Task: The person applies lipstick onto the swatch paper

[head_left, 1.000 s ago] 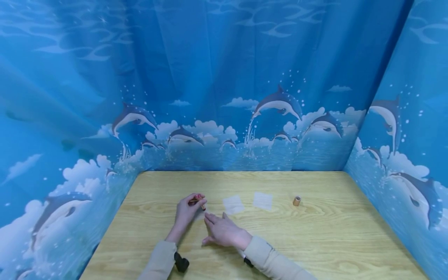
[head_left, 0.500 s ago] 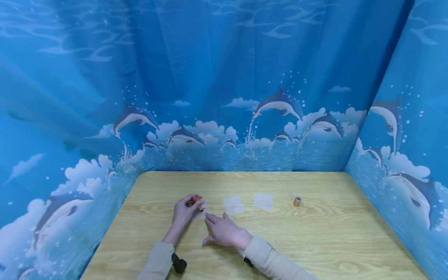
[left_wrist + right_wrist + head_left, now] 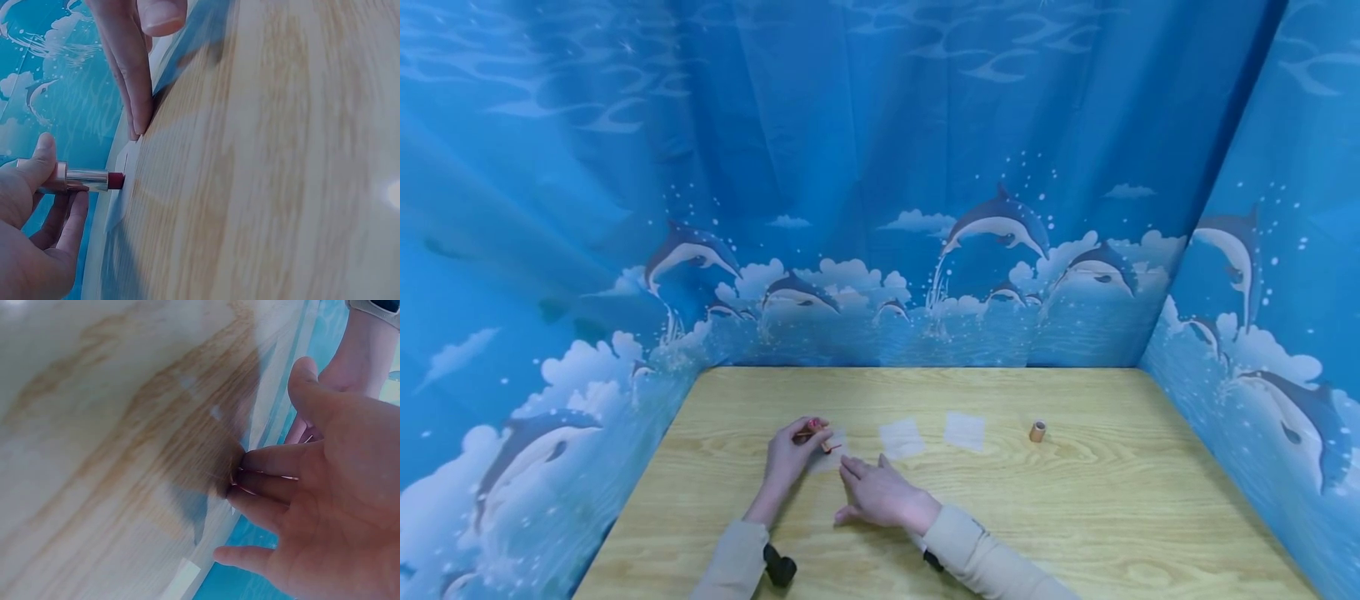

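My left hand [image 3: 788,457] grips a lipstick [image 3: 87,179] between thumb and fingers, its metallic tube tilted and its dark red tip right at a small white paper square [image 3: 120,209]. A short red stroke [image 3: 836,447] runs rightward from the tip on that paper. Fingers extended, my right hand [image 3: 883,496] rests its fingertips at the paper's right edge, thumb spread to the side. It grasps nothing. Part of the paper is hidden behind the left hand in the head view.
Two more white paper squares, a nearer one [image 3: 902,438] and a farther one [image 3: 964,431], lie to the right. Beyond them stands a small copper-coloured lipstick cap [image 3: 1037,432]. A dolphin-print curtain [image 3: 880,208] encloses the wooden table [image 3: 1120,500] at back and sides.
My left hand has shifted slightly left with the lipstick, and a red stroke now shows to the right of its tip. My right hand stays where it was.
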The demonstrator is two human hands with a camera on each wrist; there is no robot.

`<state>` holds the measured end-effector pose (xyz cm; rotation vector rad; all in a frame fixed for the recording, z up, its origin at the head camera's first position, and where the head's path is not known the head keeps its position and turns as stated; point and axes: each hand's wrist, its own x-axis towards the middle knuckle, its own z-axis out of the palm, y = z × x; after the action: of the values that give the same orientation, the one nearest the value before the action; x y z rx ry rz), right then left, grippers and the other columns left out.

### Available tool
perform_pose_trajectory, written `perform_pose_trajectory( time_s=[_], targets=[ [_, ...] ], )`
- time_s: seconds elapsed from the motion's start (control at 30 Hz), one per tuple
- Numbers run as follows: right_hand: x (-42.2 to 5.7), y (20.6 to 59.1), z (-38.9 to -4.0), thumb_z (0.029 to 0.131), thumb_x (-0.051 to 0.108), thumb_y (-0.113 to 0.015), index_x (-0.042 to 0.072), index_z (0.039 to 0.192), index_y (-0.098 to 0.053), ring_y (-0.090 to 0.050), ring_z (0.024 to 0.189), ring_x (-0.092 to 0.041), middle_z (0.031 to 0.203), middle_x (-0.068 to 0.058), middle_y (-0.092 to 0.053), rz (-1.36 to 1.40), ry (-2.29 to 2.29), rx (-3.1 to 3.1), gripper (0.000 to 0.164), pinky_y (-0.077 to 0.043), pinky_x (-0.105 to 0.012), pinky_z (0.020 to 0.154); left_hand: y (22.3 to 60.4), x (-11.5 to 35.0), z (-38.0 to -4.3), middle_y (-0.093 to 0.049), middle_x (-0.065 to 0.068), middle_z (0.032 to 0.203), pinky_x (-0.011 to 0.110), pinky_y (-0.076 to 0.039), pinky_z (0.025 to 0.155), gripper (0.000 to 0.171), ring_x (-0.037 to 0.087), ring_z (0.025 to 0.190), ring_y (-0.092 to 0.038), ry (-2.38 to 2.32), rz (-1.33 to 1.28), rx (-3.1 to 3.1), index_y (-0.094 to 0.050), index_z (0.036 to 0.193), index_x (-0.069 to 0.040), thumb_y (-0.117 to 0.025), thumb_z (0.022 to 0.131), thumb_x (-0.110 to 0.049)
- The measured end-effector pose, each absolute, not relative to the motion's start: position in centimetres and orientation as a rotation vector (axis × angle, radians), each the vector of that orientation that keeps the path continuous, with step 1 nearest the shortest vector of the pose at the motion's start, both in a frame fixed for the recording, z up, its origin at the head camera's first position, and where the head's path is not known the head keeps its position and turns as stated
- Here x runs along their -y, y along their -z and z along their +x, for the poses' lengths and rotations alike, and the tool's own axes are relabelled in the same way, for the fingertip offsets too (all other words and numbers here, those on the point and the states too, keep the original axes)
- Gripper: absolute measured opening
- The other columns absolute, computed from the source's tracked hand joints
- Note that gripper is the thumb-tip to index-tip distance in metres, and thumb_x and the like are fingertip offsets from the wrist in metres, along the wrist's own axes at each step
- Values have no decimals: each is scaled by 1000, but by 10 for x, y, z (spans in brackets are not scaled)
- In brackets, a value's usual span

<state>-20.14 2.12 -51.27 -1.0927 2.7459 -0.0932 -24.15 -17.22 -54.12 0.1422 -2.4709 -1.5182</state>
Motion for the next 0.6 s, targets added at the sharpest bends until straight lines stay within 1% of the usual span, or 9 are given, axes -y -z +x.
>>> perform_pose_trajectory(
  time_s=[0.13,0.37,0.6],
  targets=[
    [-22,513,-201,93,62,-59,9,152,-43,-37,147,-19,162,-5,-35,-1099,103,-2737,81,-32,-57,120,541,175,-240,-76,6,106,42,-57,93,23,23,99,-70,1517,148,2470,-77,110,-13,-79,90,-23],
    [-22,513,-202,93,62,-58,9,153,-43,-37,147,-19,162,-5,-35,-1110,109,-2731,81,-33,-57,119,539,176,-238,-76,6,108,37,-58,89,22,21,98,-69,1519,167,2484,-76,109,-13,-78,91,-24],
    [-22,515,-203,96,59,-56,9,152,-43,-37,147,-19,162,-5,-35,-1107,94,-2743,77,-34,-53,120,538,179,-238,-76,6,107,42,-57,93,22,23,101,-69,1524,162,2489,-76,110,-12,-77,92,-24]
  ],
)
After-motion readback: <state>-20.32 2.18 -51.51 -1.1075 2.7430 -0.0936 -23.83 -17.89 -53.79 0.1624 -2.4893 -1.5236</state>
